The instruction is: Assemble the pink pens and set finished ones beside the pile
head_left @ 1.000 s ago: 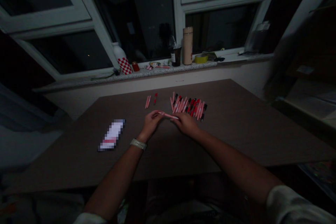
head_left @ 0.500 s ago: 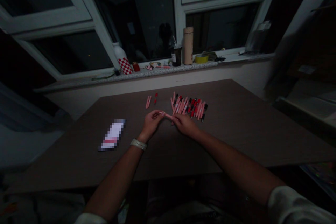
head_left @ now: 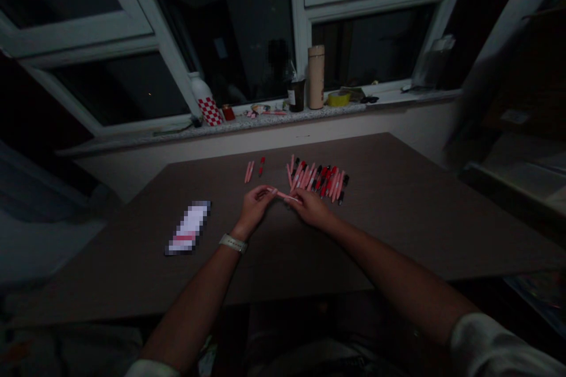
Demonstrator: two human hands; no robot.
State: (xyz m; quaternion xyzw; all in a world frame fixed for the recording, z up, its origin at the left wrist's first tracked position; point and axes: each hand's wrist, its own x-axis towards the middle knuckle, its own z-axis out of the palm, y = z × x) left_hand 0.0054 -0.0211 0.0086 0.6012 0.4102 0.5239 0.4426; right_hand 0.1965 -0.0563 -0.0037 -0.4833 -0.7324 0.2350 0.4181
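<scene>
So a pale strip [head_left: 292, 198] now shows by the fingertips of the right hand [head_left: 312, 207] (can't tell what it is), hidden half a second ago. Left hand [head_left: 255, 206] and right both pinch the pink pen [head_left: 281, 193] mid-frame, fingers closed, so it's still being handled.

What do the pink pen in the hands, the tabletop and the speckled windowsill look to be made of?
Pink pen: probably plastic, judging by its slim, smooth-looking barrel; too dim to tell matte from gloss.
Tabletop: wood or wood-look laminate, low sheen, from its brown surface with faint grain-like streaks.
Windowsill: granite or an imitation, given the light and dark flecks; its polish is unclear.
</scene>
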